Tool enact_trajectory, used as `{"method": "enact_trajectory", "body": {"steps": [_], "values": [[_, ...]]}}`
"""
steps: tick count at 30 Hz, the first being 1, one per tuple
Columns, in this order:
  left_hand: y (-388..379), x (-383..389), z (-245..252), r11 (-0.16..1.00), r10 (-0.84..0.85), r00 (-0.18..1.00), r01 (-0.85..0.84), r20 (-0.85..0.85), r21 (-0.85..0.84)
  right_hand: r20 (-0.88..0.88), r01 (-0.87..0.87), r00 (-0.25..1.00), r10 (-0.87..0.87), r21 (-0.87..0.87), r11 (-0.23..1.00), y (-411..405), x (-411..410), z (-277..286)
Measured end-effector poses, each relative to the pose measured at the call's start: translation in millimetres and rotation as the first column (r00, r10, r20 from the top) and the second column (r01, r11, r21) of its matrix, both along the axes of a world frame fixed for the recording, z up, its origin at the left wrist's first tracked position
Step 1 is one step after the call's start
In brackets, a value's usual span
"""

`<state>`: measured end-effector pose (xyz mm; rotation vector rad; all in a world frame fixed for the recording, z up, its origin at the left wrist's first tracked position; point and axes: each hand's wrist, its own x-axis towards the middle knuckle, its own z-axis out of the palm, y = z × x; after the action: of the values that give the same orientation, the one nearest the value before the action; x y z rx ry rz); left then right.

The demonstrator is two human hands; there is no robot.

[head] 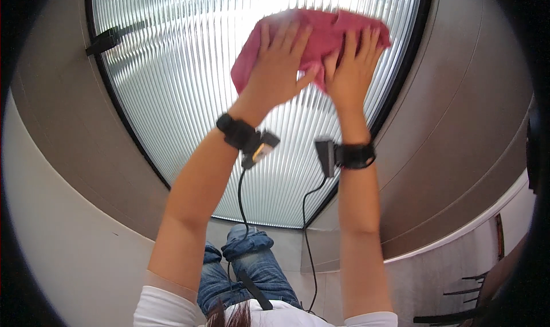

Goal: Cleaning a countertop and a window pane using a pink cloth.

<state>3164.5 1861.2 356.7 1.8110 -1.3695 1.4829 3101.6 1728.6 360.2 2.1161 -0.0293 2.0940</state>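
A pink-red cloth [318, 39] lies spread against a ribbed glass panel [180, 90]. My left hand [279, 67] presses the left part of the cloth to the glass, palm flat and fingers spread, its thumb pointing right. To the right, my right hand [354, 69] holds the other part, with folds of cloth bunched around its thumb and fingers. Both arms reach up and away from me. Each wrist wears a black strap, the left one [240, 133] and the right one [355, 156], with a small cabled device attached.
A black frame [129, 125] edges the glass, with a black fitting [109, 40] at the upper left. Grey-brown wall panels [434, 125] flank it. Black cables [307, 232] hang from the wrists. Dark furniture legs [462, 291] show at the lower right.
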Motion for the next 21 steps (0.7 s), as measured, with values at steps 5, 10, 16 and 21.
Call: {"method": "enact_trajectory", "body": {"steps": [5, 10, 16, 21], "values": [[10, -16, -105, 0.960, 0.037, 0.970, 0.033, -0.240, 0.280, -0.147, 0.048, 0.989, -0.021, 0.181, 0.982, 2, -11, -146], [31, -18, -135, 0.891, 0.038, 0.911, 0.156, -0.412, 0.427, -0.312, 0.015, 0.948, 0.063, 0.243, 0.970, 5, -31, -167], [-7, -17, -5, 0.980, -0.072, 0.988, 0.096, -0.137, 0.177, -0.065, 0.019, 0.998, -0.010, 0.131, 0.991, -8, -21, -8], [-65, -37, 73, 0.979, -0.202, 0.979, 0.202, 0.008, 0.024, 0.085, 0.083, 0.993, -0.087, 0.050, 0.995, -47, -44, 82]]}}
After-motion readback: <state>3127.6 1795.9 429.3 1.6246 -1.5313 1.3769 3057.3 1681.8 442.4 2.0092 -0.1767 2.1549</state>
